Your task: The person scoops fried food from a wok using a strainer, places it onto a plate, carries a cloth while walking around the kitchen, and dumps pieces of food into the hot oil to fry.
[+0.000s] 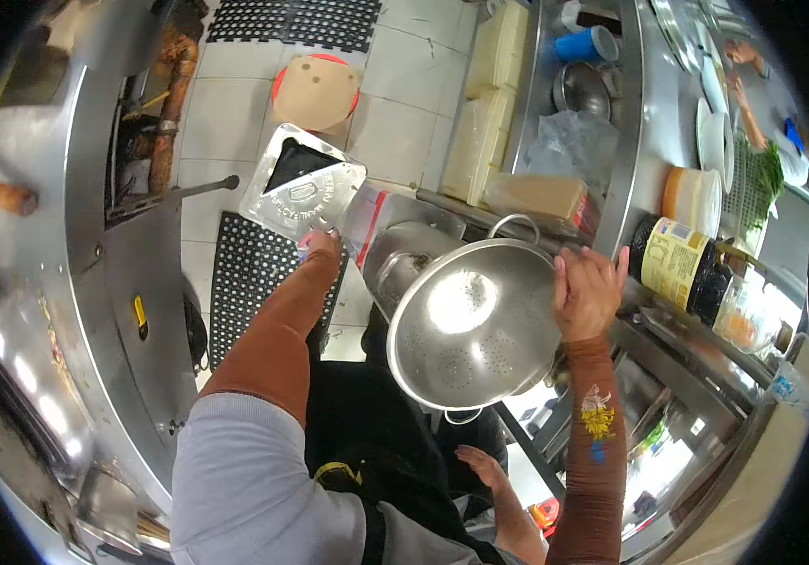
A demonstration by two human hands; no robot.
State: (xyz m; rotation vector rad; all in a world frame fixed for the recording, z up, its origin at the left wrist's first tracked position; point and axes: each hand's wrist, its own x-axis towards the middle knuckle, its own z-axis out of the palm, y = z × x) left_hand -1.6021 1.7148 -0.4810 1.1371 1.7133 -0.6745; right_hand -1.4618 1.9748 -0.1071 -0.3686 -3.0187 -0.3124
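My left hand [320,245] is closed at the near edge of a square metal tin [279,209], whose top has a black triangular opening. Something small and pinkish-purple shows at its fingers. A large steel colander [456,353] with two loop handles sits tilted in front of me. Beside its right rim is my right hand [592,292], fingers spread apart, thumb near the rim; whether it touches is hard to tell. Left of the colander lie a clear plastic bag [364,218] with a red strip and a metal container [404,259], partly covered by the colander.
A steel counter [155,358] runs along the left. Pale blocks [489,104], a brown-wrapped package [544,202] and a dark labelled jar [672,264] line the right. A red-rimmed stool [315,92] stands ahead. Another person's hand [484,466] is below the colander.
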